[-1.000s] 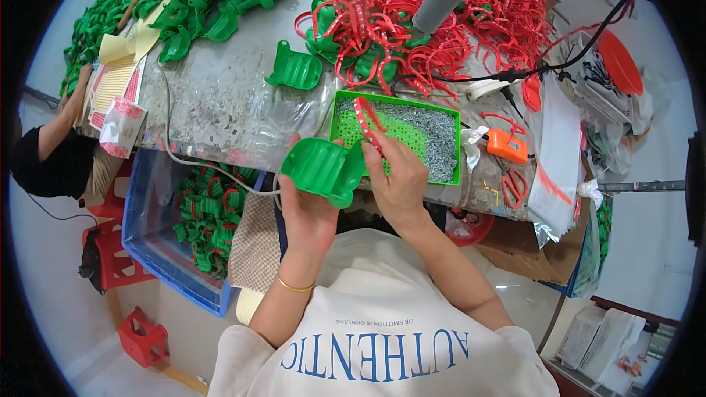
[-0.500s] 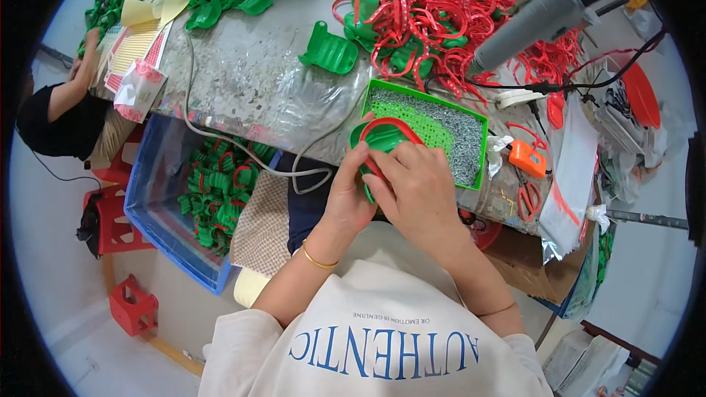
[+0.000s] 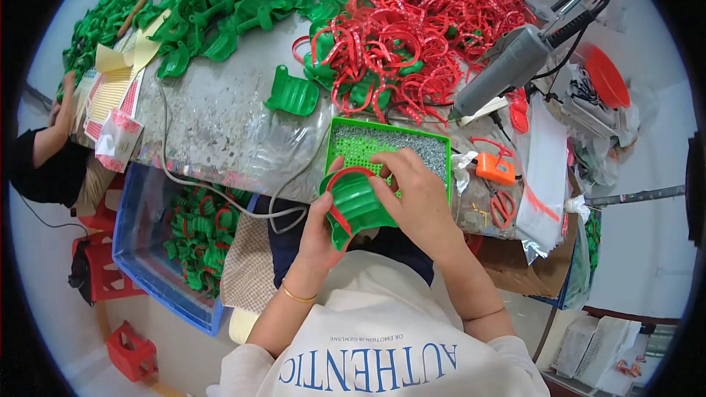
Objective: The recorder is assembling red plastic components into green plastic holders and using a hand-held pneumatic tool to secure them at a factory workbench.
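Note:
My left hand [image 3: 316, 235] is wrapped round the left side of a curved green plastic shell [image 3: 357, 202], its ribbed hollow facing up. A red strap [image 3: 334, 209] arches over the shell's far rim and down its left side. My right hand [image 3: 419, 202] is at the shell's right edge, the thumb against it and the other fingers bent above the tray. Whether a small part sits between those fingers is hidden. Just beyond both hands lies a bright green tray [image 3: 447, 169] of small silvery metal pieces [image 3: 412, 145], with a perforated green bottom.
Red straps [image 3: 412, 37] and green shells [image 3: 257, 4] are heaped at the back; one shell [image 3: 292, 92] lies apart. A grey cylindrical tool [image 3: 496, 73] hangs right. Scissors [image 3: 503, 208] and an orange box [image 3: 496, 168] lie nearby. A blue crate [image 3: 125, 228] holds strapped shells. Someone sits far left.
The green shell has come nearer my body and turned so its hollow shows. My right hand has shifted from the strap to the shell's right edge. The whole view has shifted slightly.

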A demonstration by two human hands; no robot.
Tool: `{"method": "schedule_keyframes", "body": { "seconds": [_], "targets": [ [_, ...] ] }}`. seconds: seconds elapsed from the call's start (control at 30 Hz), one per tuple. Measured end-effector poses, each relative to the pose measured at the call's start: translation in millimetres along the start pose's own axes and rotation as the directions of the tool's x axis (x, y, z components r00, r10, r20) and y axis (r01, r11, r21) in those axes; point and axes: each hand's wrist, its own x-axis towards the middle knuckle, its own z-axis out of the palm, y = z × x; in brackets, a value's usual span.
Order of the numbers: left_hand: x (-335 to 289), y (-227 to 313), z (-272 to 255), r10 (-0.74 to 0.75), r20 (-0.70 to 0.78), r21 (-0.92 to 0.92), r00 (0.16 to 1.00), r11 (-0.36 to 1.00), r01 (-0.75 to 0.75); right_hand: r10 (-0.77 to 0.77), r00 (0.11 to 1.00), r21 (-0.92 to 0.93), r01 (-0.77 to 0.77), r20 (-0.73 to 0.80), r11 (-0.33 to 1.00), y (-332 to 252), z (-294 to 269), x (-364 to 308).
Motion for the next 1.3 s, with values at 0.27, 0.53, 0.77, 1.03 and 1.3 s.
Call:
{"method": "schedule_keyframes", "body": {
  "seconds": [0.27,0.53,0.77,1.03,1.3],
  "targets": [
    [-3,-4,-5,-0.092,0.034,-0.046,0.995,0.995,0.093,0.060,0.997,-0.001,-0.060,0.042,0.998,16,2,2],
    [-5,-6,-24,-0.071,0.051,-0.043,0.996,0.996,0.073,0.253,0.955,0.356,-0.292,0.152,0.888,28,11,-3],
    [-5,-3,-17,0.038,0.034,0.055,0.999,0.998,-0.040,0.336,0.892,0.546,-0.450,0.302,0.706,34,16,-3],
    [-3,-4,-17,0.015,0.028,0.096,1.000,0.995,-0.018,0.326,0.899,0.620,-0.438,0.293,0.650,47,25,-5],
    [-2,-3,-15,0.005,-0.003,0.142,1.000,0.990,-0.005,0.347,0.889,0.582,-0.458,0.298,0.672,46,26,-7]
  ]
}}
